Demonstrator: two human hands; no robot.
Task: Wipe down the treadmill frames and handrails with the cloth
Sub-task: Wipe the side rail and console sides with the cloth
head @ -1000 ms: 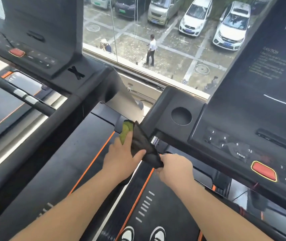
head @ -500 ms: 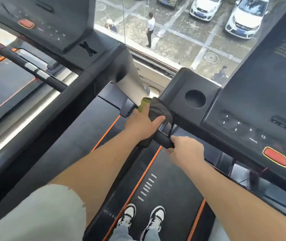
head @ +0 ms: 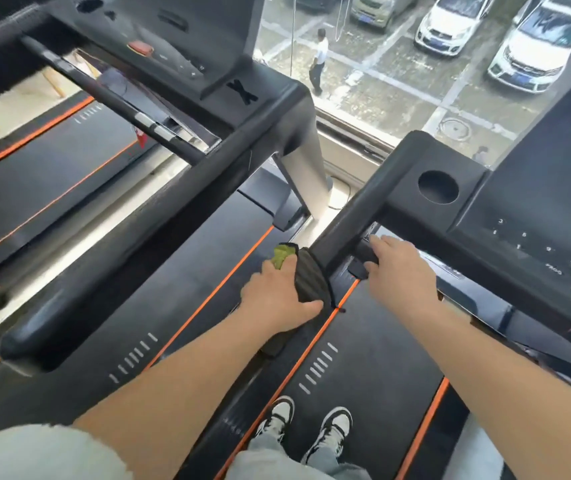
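Black treadmill (head: pixel 363 341) underfoot, its handrail (head: pixel 353 216) end wrapped in my cloth (head: pixel 306 280), left hand (head: pixel 277 301) curled round it, right hand (head: pixel 402 271) with fingers together at the rail's inner side, grip unclear; early days, I judge, with frames and other rails left to wipe.

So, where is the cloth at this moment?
In the head view the cloth is near the centre, wrapped over the near end of the handrail and gripped by the left hand; the right hand is just to its right.
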